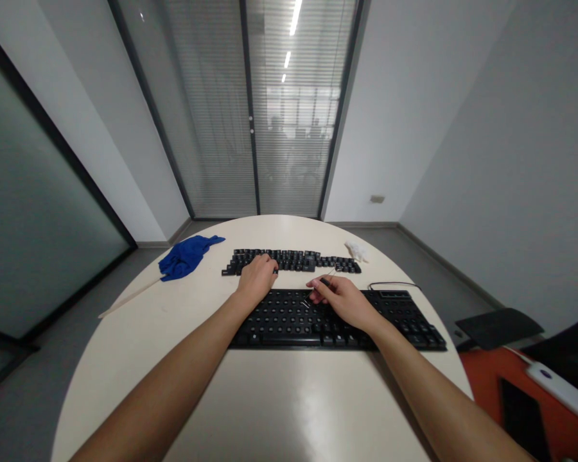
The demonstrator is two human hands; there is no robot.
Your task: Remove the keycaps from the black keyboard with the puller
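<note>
My right hand (344,298) pinches a wire tool (325,282).
Left hand (257,277) curls at boxy keycaps (295,260), hold unclear; crumpled cloth (185,258) nearby.

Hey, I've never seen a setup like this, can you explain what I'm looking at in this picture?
There is no machine here: these are a person's two bare hands, seen by a camera worn on that person's head, looking forward and down. On the round cream table lies a long black keyboard, many of its key positions bare. Beyond it are rows of loose black keycaps. To the left is a crumpled blue cloth with a pale thin stick beside it; at the far right, a crumpled white item.

The right hand, above the keyboard, holds a small thin wire tool. The left hand is at the keycaps; whether it grips one isn't clear.
</note>
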